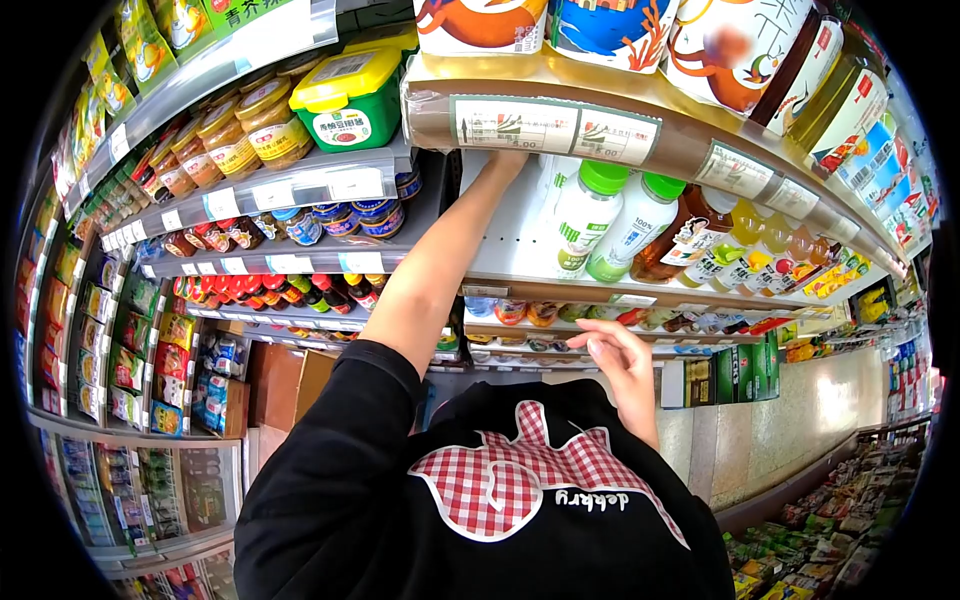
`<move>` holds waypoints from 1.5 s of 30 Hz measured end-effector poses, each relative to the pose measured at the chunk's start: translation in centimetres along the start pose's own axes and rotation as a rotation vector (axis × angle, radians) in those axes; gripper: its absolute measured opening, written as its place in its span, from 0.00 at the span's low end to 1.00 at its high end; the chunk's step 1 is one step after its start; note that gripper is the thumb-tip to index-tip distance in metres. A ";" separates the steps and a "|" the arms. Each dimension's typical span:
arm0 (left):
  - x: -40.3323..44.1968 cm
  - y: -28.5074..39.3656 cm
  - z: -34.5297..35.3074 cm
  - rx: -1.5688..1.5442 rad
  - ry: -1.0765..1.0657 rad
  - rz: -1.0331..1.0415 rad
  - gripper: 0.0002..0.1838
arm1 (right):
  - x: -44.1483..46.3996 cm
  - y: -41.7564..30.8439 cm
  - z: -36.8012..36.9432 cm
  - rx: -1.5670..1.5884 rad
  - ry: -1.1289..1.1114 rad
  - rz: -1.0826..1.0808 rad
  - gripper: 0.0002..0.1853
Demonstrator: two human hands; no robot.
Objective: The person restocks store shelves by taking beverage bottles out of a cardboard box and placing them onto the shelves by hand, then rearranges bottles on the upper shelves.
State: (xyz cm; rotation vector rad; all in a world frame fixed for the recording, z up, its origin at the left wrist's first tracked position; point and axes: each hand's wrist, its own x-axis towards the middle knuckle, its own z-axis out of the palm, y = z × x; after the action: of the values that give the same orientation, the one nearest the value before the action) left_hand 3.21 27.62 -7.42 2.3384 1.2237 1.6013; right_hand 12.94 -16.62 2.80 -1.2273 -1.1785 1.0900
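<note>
My left forearm [430, 265] reaches up into the white drinks shelf [505, 240]. The fingers of my left hand [507, 160] are hidden behind the brown front edge of the shelf above, so what they touch does not show. To the right of that arm stand a white bottle with a green cap [583, 220] and another green-capped bottle [640, 225]. My right hand [622, 365] hangs lower, in front of my chest near the lower shelves. Its fingers are loosely bent and apart, and nothing is in them.
Price labels [555, 125] line the edge of the upper shelf, which holds large bottles [610, 30]. Jars [270, 130] and a green tub with a yellow lid [345, 100] fill the left shelves. Green boxes [735, 372] stand by the aisle floor [800, 410] at right.
</note>
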 end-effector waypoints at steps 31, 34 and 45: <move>-1.1 6.1 -5.5 -0.013 -0.005 -0.219 0.20 | 0.7 0.6 1.3 0.015 -0.093 -0.002 0.14; -1.5 9.2 -11.4 0.137 -0.444 -0.405 0.12 | 1.2 0.3 2.3 -0.006 -0.151 -0.001 0.14; -10.5 16.2 -25.9 -0.453 -0.276 -0.367 0.18 | 3.6 -0.8 8.2 -0.017 -0.272 -0.101 0.15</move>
State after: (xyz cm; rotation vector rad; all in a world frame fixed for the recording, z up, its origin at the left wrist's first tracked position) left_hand -9.99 0.35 3.84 1.8495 1.0229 1.2288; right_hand 5.14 -12.28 3.62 -1.0425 -1.4421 1.1986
